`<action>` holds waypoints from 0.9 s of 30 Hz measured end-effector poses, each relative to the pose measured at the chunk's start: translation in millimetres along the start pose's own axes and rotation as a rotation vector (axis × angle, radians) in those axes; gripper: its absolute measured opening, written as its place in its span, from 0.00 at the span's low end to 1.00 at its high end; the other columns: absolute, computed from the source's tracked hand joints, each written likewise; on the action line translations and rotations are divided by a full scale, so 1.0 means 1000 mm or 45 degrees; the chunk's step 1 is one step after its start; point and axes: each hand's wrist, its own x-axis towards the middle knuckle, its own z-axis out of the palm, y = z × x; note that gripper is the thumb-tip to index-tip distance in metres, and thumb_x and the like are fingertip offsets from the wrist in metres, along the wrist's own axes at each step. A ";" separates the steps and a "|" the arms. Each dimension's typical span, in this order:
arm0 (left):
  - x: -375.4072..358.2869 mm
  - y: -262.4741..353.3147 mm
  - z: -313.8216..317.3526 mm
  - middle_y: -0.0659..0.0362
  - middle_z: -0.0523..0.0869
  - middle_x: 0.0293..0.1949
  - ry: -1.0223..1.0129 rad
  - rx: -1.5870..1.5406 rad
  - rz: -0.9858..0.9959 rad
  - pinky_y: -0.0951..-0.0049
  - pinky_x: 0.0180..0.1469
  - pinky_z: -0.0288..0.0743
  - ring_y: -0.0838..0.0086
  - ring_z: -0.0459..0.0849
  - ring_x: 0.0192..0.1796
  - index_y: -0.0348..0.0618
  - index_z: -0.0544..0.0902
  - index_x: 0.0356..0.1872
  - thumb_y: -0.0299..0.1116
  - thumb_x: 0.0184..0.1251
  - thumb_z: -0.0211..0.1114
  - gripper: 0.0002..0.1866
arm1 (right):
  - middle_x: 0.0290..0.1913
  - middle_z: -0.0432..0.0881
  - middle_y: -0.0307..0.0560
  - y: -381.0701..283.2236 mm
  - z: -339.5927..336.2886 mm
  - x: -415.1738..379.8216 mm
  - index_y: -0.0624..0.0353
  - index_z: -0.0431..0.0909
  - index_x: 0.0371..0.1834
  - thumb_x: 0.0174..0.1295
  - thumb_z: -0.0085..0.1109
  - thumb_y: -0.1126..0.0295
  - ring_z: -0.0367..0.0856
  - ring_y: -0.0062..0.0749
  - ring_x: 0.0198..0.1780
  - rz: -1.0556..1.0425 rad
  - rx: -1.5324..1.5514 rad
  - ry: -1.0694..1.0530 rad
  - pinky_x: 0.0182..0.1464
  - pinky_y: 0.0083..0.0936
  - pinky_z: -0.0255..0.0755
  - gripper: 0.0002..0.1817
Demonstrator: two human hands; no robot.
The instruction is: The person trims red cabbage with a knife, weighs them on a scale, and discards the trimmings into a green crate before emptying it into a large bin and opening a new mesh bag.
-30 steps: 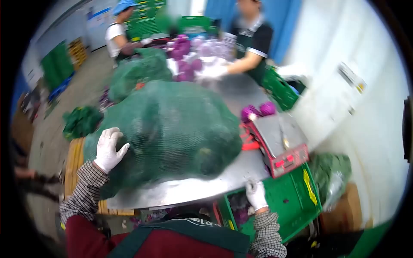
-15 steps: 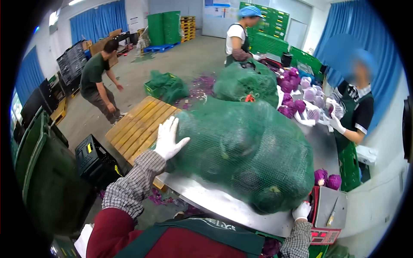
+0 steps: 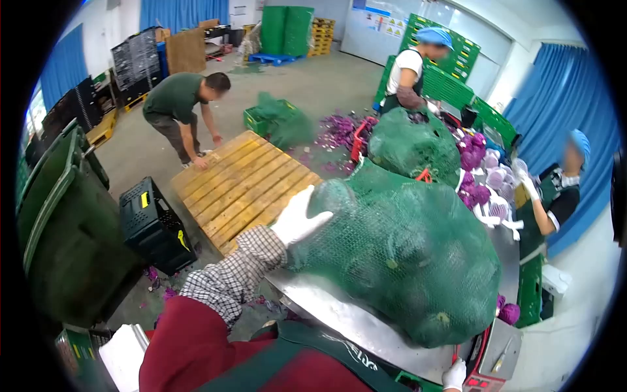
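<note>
A large green mesh sack [image 3: 405,248], full of round heads, lies on the metal table [image 3: 326,313]. My left hand [image 3: 300,219], in a white glove, rests against the sack's left side with thumb and fingers apart. Low at the right, my right hand [image 3: 454,375], also gloved, is closed around a thin red-handled tool [image 3: 456,353] by the table's near edge. Just right of it is a scale [image 3: 499,356] with a yellow-handled tool on top. Behind the large sack sits a second green mesh sack [image 3: 415,145].
A person bends over a wooden pallet [image 3: 245,186] at the left. Two people in blue caps work at the far side and right, near purple cabbages [image 3: 473,153]. A black crate [image 3: 155,225] and green bin [image 3: 72,242] stand left. Cabbage scraps [image 3: 339,130] litter the floor.
The person at the left has bent down and put hands to the pallet. My view has shifted; my left hand stays at the sack. A red handle now shows at my right hand.
</note>
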 end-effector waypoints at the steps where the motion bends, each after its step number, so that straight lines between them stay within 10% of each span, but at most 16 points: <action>1: -0.002 -0.003 -0.001 0.38 0.67 0.65 -0.001 0.010 0.023 0.60 0.72 0.56 0.51 0.65 0.69 0.31 0.62 0.67 0.54 0.58 0.67 0.45 | 0.47 0.79 0.67 -0.003 -0.019 -0.008 0.66 0.73 0.52 0.55 0.55 0.71 0.77 0.61 0.50 0.015 0.054 -0.018 0.52 0.43 0.72 0.20; 5: -0.012 -0.018 -0.007 0.36 0.67 0.65 -0.093 0.255 0.085 0.58 0.69 0.60 0.48 0.67 0.67 0.29 0.58 0.69 0.59 0.61 0.61 0.47 | 0.49 0.81 0.58 -0.035 -0.119 -0.043 0.60 0.74 0.57 0.61 0.52 0.74 0.82 0.51 0.42 0.291 0.319 -0.043 0.46 0.37 0.76 0.19; 7: -0.023 -0.016 -0.012 0.36 0.68 0.64 -0.184 0.140 -0.023 0.59 0.68 0.61 0.49 0.68 0.67 0.31 0.56 0.70 0.60 0.62 0.59 0.47 | 0.47 0.82 0.50 -0.040 -0.140 -0.056 0.56 0.72 0.63 0.65 0.50 0.73 0.82 0.44 0.37 -0.126 0.709 0.439 0.40 0.36 0.76 0.21; 9: -0.021 -0.009 -0.020 0.37 0.68 0.65 -0.280 0.115 -0.086 0.64 0.68 0.62 0.51 0.70 0.66 0.34 0.54 0.72 0.59 0.64 0.59 0.47 | 0.49 0.82 0.45 -0.094 -0.193 -0.050 0.56 0.66 0.67 0.68 0.48 0.71 0.81 0.37 0.41 0.210 1.055 0.089 0.41 0.33 0.77 0.23; 11: -0.015 -0.011 -0.025 0.37 0.68 0.65 -0.353 0.049 -0.105 0.63 0.68 0.62 0.51 0.71 0.66 0.34 0.54 0.72 0.58 0.64 0.59 0.47 | 0.53 0.80 0.61 -0.181 -0.203 -0.022 0.64 0.72 0.59 0.67 0.55 0.69 0.83 0.55 0.45 -0.354 0.807 0.506 0.47 0.40 0.77 0.19; 14: -0.011 -0.021 -0.022 0.37 0.67 0.66 -0.379 0.018 -0.065 0.65 0.69 0.60 0.51 0.68 0.68 0.34 0.54 0.72 0.57 0.65 0.59 0.46 | 0.49 0.81 0.59 -0.287 -0.195 0.009 0.65 0.72 0.59 0.64 0.53 0.76 0.84 0.47 0.41 -0.860 0.683 0.262 0.42 0.33 0.79 0.19; 16: -0.009 -0.026 -0.024 0.37 0.66 0.67 -0.395 -0.020 -0.066 0.65 0.70 0.58 0.52 0.67 0.69 0.33 0.54 0.72 0.56 0.65 0.60 0.45 | 0.31 0.77 0.52 -0.351 -0.196 0.016 0.68 0.64 0.64 0.59 0.51 0.76 0.80 0.42 0.28 -0.976 0.355 0.164 0.27 0.35 0.75 0.27; 27: -0.013 -0.041 -0.022 0.35 0.72 0.60 -0.363 -0.079 0.020 0.59 0.64 0.66 0.48 0.74 0.62 0.34 0.55 0.72 0.60 0.65 0.57 0.46 | 0.28 0.75 0.43 -0.444 -0.184 0.033 0.71 0.69 0.57 0.57 0.51 0.73 0.78 0.28 0.24 -1.013 -0.129 0.364 0.23 0.24 0.74 0.23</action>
